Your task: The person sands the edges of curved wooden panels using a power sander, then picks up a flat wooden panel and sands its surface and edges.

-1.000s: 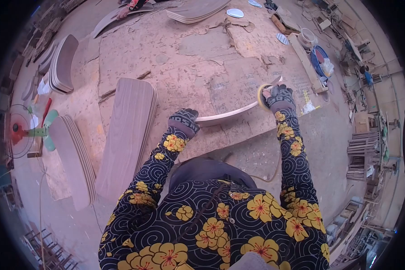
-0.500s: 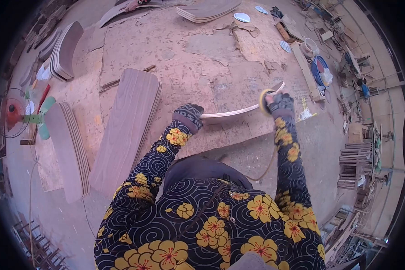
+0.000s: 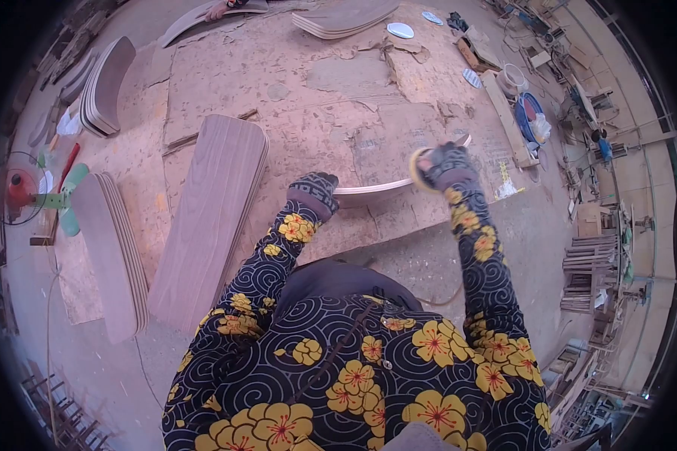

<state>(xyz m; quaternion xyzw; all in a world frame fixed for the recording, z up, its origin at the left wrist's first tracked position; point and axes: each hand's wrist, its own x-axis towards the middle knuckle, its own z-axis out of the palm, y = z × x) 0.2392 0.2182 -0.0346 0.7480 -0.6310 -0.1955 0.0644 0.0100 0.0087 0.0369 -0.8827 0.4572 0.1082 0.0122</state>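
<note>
A thin curved wooden board [image 3: 376,188] stands on its edge near the front of the worktable. Gloved fingers of my left hand [image 3: 314,189] are closed around its left end. My right hand [image 3: 447,163], also gloved, is wrapped round a round sander with a yellow rim [image 3: 420,170]. The sander's face is against the board's edge, right of its middle; the board's right tip shows beyond my hand. Left of my left hand lies a stack of long wooden boards [image 3: 209,203] with rounded corners.
Another board stack [image 3: 113,252] leans farther left, near a fan [image 3: 24,188]. Curved boards [image 3: 111,86] [image 3: 346,19] sit at the table's far side. A person's hand [image 3: 217,10] touches a board at the top. On the right are a wooden bar [image 3: 510,120] and a blue basin [image 3: 526,124].
My right hand and the sander have slid left along the board's edge. My left hand stays at the board's left end.
</note>
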